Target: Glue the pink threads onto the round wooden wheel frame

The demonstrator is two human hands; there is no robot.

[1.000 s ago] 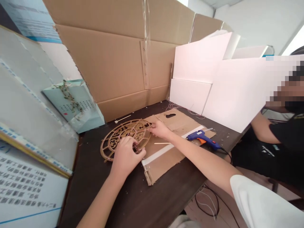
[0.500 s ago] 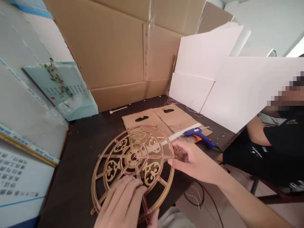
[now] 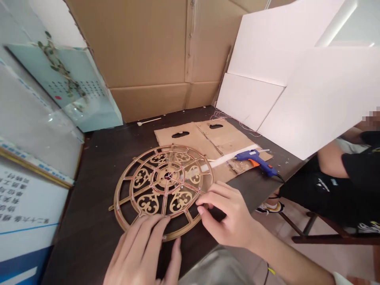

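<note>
From my end, leftmost is a pale blue-green, box-like paper piece [image 3: 97, 105] with a leafy sprig across its front; its inside is hidden, so I can't say whether it holds anything. Next, my left hand [image 3: 139, 253] lies loosely spread, fingers over the near rim of a round, tan, wood-coloured openwork wheel [image 3: 162, 181], thumb standing apart. The wheel lies over the dark tabletop [image 3: 101, 162], its far right part overlapping a flat brown cardboard sheet [image 3: 231, 132]. My right hand [image 3: 221, 213] seems to pinch the rim at its near right, thumb against forefinger. I'd keep both grips on the sturdy outer ring, off the thin scrollwork, and press lightly and evenly so nothing bends; any turn should come from both hands together. Further right, a blue plastic glue gun [image 3: 252, 156] with an orange trigger points its nozzle towards the wheel, so I'd keep the rim clear. Behind it stand white, box-like panels [image 3: 252, 97]; whatever they may contain is out of sight.
</note>
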